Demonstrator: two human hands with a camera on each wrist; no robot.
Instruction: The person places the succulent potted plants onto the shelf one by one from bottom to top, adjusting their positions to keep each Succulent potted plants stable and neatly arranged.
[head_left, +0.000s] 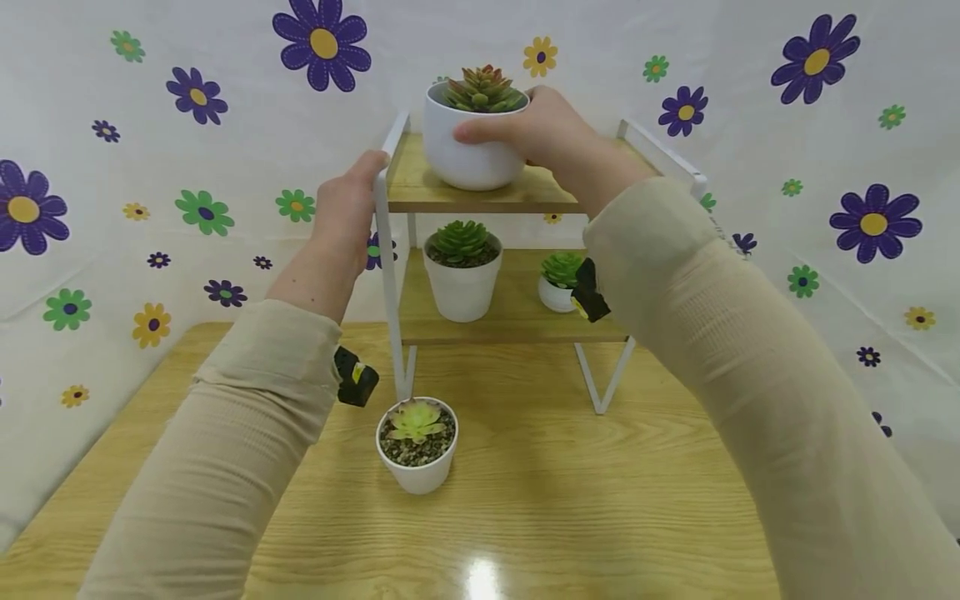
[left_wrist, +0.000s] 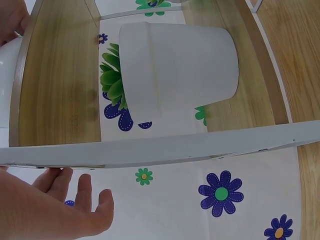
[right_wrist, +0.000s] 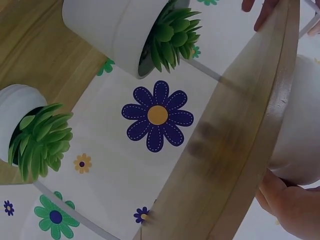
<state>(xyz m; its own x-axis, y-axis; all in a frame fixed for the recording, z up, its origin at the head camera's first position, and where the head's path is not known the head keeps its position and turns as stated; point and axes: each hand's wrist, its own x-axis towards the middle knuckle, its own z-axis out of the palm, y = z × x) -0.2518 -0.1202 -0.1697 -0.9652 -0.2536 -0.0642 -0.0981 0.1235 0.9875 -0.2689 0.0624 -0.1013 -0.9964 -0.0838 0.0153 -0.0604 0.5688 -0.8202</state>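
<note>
My right hand (head_left: 555,133) grips a round white pot (head_left: 465,158) holding a red-tipped green succulent (head_left: 483,90), with the thumb across its front. This pot is at the top board of a two-tier plant shelf (head_left: 487,202), left of its middle; whether its base touches the board is hard to tell. My left hand (head_left: 347,200) holds the shelf's white left frame at the upper front corner. In the left wrist view, several left-hand fingers (left_wrist: 85,192) extend loosely past the bar. The right wrist view shows the right fingers low against the pot.
On the lower board stand a tall white pot (head_left: 463,287) with a green succulent and a small white pot (head_left: 557,296) to its right. Another white potted succulent (head_left: 420,475) sits on the wooden table (head_left: 540,500), before the left leg. A flowered cloth (head_left: 247,158) hangs behind.
</note>
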